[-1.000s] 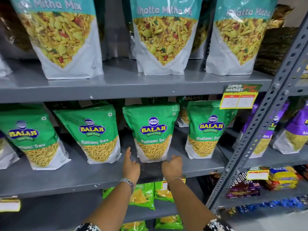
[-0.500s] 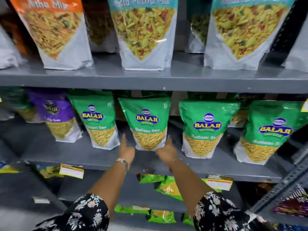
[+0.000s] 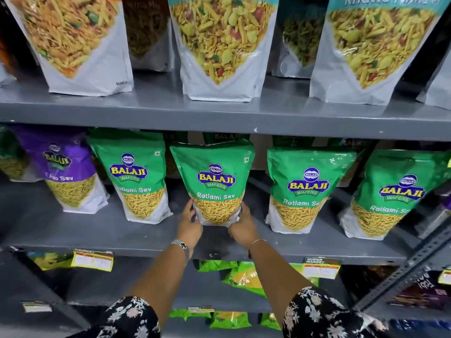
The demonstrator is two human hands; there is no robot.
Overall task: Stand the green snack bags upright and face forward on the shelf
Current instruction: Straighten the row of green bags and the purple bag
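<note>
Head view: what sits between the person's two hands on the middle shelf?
A green Ratlami Sev bag, upright, facing forward, held at its lower corners by the left hand and right hand.

You are standing in a shop, at a snack aisle. The grey metal shelf (image 3: 219,118) in front of you says so: along it stand rows of identical white pouches of namkeen mix (image 3: 219,50), and on the tier just below it, repeated green Balaji Ratlami Sev bags (image 3: 302,189) beside a purple Balaji sev bag (image 3: 63,172). Lower still under that shelf, yellow price tags (image 3: 92,261) printed "Super Market" (image 3: 321,267) clip to the tier edges, with more small green packets (image 3: 241,276) stocked beneath. A slotted steel upright (image 3: 400,276) braces the racking at the lower right.
</note>
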